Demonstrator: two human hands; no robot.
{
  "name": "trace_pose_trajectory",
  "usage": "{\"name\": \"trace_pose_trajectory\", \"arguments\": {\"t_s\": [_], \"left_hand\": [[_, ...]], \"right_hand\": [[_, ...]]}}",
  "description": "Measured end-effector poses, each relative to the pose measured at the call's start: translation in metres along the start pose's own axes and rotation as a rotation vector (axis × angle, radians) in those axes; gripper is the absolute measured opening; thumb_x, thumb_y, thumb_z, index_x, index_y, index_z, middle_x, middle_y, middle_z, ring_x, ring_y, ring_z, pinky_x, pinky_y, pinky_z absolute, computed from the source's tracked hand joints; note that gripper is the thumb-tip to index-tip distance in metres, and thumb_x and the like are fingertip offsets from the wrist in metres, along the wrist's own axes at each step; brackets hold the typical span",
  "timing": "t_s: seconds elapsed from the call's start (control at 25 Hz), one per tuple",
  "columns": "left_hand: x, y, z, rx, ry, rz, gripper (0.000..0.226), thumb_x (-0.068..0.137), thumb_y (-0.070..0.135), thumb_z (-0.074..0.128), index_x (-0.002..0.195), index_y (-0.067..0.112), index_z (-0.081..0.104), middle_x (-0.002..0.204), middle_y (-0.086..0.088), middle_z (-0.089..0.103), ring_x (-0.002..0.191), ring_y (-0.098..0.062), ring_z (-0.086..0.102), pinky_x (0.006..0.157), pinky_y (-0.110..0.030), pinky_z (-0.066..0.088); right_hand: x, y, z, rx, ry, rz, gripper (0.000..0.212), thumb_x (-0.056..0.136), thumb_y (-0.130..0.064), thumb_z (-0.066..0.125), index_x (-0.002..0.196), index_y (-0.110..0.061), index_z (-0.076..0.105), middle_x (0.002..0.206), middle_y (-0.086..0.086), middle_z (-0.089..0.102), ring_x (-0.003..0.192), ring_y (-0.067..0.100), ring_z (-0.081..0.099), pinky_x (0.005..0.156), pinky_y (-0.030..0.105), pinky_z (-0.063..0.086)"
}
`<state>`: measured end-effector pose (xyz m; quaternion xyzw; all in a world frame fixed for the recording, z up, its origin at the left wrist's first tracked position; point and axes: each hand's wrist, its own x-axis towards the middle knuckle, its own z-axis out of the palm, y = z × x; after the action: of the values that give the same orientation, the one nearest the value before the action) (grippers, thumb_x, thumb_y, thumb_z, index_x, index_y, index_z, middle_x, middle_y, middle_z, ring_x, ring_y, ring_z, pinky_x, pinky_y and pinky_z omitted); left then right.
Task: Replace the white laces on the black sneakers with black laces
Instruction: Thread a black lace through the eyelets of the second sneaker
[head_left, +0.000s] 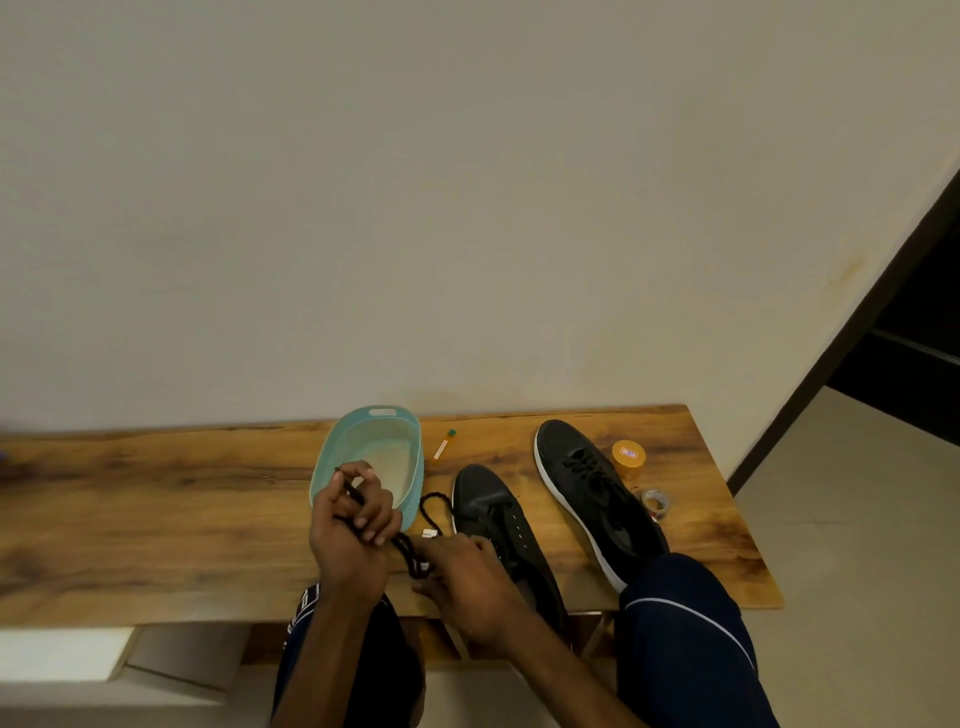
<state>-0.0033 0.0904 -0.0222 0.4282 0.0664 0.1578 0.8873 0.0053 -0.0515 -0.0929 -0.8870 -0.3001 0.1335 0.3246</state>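
Two black sneakers lie on the wooden table (156, 519). The near sneaker (498, 519) is in front of me, its eyelets bare. The far sneaker (587, 488) at the right has a white sole and black laces threaded. A black lace (428, 512) loops on the table between my hands. My left hand (353, 530) grips one end of it, raised over the basin's near rim. My right hand (462, 577) pinches the lace beside the near sneaker's opening.
A teal plastic basin (382, 415) stands behind my left hand. A small tube (444, 446), a yellow round tin (628, 457) and a roll of clear tape (657, 501) lie near the far sneaker. My knees sit under the table's front edge.
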Motion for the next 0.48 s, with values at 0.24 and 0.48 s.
{"name": "trace_pose_trajectory", "arguments": {"t_s": [0.24, 0.48], "left_hand": [[0.005, 0.017, -0.012, -0.287, 0.169, 0.018, 0.013, 0.079, 0.027, 0.046, 0.073, 0.02, 0.055, 0.049, 0.008, 0.03, 0.049, -0.007, 0.01, 0.038, -0.019, 0.014], [0.003, 0.029, -0.026, -0.147, 0.474, 0.181, 0.013, 0.079, 0.027, 0.047, 0.069, 0.023, 0.054, 0.05, 0.007, 0.031, 0.042, -0.009, 0.021, 0.039, -0.022, 0.015]], "right_hand": [[-0.004, 0.0, 0.02, -0.073, -0.032, 0.248, 0.062, 0.094, -0.008, 0.06, 0.149, -0.015, 0.032, 0.144, 0.009, 0.043, 0.127, 0.027, 0.047, 0.103, 0.039, 0.043], [-0.002, 0.006, 0.003, -0.193, -0.223, 0.168, 0.03, 0.098, -0.004, 0.048, 0.125, -0.008, 0.059, 0.123, 0.017, 0.06, 0.113, 0.034, 0.059, 0.095, 0.043, 0.049]]}}
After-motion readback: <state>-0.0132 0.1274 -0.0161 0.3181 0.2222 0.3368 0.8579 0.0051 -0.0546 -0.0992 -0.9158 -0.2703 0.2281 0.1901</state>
